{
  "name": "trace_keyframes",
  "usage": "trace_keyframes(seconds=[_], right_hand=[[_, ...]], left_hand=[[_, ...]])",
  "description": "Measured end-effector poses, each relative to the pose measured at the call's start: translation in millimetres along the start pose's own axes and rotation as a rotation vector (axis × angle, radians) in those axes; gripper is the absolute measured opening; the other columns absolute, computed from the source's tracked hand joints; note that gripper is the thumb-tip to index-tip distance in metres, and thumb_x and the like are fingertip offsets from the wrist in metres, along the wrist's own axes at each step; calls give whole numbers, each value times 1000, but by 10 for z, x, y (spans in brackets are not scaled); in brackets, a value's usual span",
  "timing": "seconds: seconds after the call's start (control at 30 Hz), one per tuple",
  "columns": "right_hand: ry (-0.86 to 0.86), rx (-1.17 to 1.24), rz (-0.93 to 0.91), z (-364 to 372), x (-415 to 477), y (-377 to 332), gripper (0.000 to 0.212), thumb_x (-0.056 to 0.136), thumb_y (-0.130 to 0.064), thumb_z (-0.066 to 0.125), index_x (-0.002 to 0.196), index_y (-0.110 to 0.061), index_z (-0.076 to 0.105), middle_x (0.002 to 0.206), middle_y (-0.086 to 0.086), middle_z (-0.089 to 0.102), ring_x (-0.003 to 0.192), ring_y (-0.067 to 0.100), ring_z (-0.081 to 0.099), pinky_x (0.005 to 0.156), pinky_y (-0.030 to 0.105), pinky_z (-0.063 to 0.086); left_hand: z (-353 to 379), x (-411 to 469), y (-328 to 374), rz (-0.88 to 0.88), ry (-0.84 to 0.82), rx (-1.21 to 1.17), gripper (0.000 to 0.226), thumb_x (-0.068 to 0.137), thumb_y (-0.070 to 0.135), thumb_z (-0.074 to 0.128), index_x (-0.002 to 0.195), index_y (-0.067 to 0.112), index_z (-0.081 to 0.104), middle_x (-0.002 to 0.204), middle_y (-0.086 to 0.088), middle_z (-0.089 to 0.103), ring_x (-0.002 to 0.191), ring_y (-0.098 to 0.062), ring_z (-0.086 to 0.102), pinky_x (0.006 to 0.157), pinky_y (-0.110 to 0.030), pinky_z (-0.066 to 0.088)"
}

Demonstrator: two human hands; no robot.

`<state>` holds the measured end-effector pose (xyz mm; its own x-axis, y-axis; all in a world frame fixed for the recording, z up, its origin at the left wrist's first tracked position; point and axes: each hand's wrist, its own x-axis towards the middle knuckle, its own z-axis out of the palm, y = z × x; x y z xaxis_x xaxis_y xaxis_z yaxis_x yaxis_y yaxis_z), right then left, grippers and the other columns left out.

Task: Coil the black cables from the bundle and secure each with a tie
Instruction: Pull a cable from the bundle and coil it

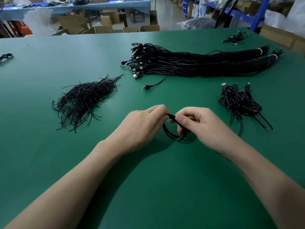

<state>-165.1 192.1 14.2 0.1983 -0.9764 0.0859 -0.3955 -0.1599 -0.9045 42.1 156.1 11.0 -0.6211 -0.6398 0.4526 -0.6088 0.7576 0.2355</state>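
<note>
A black cable coil (171, 135) hangs between both hands just above the green table (148, 187). My left hand (143, 124) grips the coil's top from the left, fingers curled round it. My right hand (198, 123) pinches the same top from the right, with fingers passing through the loop. The big bundle of black cables (189, 61) with USB plugs lies farther back, bound by white bands at its right end. One loose cable (158, 82) trails out of it toward me. A heap of black ties (82, 100) lies to the left.
A small pile of coiled cables (239, 103) sits to the right of my hands. A few more cables (235, 38) lie at the far right corner and another cable piece (5, 57) at the left edge. Cardboard boxes and shelving stand beyond the table.
</note>
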Motion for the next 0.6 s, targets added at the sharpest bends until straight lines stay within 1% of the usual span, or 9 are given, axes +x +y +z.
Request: trace_keyframes(seconds=[0.03, 0.07, 0.13, 0.2, 0.3, 0.37, 0.43, 0.5, 0.6], right_hand=[[-10, -48, 15, 13, -1, 9, 25, 102, -40, 51, 95, -31, 74, 79, -17, 70, 72, 0, 60, 69, 32, 46], [-39, -78, 47, 24, -5, 17, 32, 100, -50, 45, 99, -35, 74, 81, -24, 68, 71, -9, 57, 69, 27, 42], [-118, -40, 125, 37, -19, 23, 50, 92, -63, 35, 109, -35, 73, 89, -27, 69, 74, -14, 56, 73, 20, 39], [-186, 76, 154, 42, -27, 5, 55, 94, -61, 31, 114, -31, 72, 100, -18, 75, 78, -10, 61, 72, 18, 42], [-286, 256, 145, 36, -35, -20, 56, 102, -53, 27, 125, -20, 66, 108, -2, 77, 94, 14, 71, 72, 26, 45], [-371, 377, 164, 50, -46, -4, 61, 99, -56, 30, 128, -15, 65, 102, 3, 77, 86, 20, 69, 70, 28, 45], [-404, 464, 184, 76, -55, 3, 61, 97, -58, 35, 119, -15, 71, 86, 0, 67, 74, 15, 57, 67, 28, 42], [-393, 498, 185, 94, -56, -5, 59, 96, -59, 38, 112, -13, 72, 76, -4, 51, 68, 13, 42, 65, 26, 38], [-354, 480, 171, 119, -55, -6, 54, 98, -56, 37, 103, -9, 63, 71, -6, 39, 64, 12, 34, 59, 23, 36]], left_hand=[[-14, 6, 6, -7, 19, -11, 33, 105, 36, 32, 104, 11, 53, 88, 9, 52, 60, -27, 45, 55, -41, 45], [-28, 9, 12, -10, 40, -17, 34, 104, 34, 32, 103, 9, 55, 87, 11, 50, 60, -26, 44, 55, -40, 44], [-57, 10, 25, -8, 76, -22, 32, 104, 31, 34, 104, 8, 56, 87, 15, 44, 61, -21, 38, 55, -37, 40], [-81, 16, 42, -11, 104, -27, 30, 104, 29, 36, 104, 7, 56, 88, 17, 41, 62, -19, 34, 55, -32, 34], [-108, 18, 77, -12, 122, -46, 22, 104, 28, 36, 106, 13, 52, 88, 20, 39, 64, -17, 33, 55, -30, 30], [-118, 14, 91, -9, 118, -57, 13, 103, 29, 35, 106, 21, 45, 91, 15, 43, 65, -16, 31, 56, -30, 29], [-131, 8, 96, 0, 126, -49, 8, 103, 29, 34, 105, 24, 40, 96, 11, 43, 65, -15, 29, 55, -29, 28], [-137, 4, 93, 14, 137, -31, 8, 103, 28, 34, 105, 23, 40, 93, 13, 40, 64, -16, 26, 54, -29, 28], [-119, -2, 78, 28, 143, 0, 9, 105, 28, 35, 104, 22, 41, 92, 11, 41, 63, -17, 26, 51, -32, 36]])
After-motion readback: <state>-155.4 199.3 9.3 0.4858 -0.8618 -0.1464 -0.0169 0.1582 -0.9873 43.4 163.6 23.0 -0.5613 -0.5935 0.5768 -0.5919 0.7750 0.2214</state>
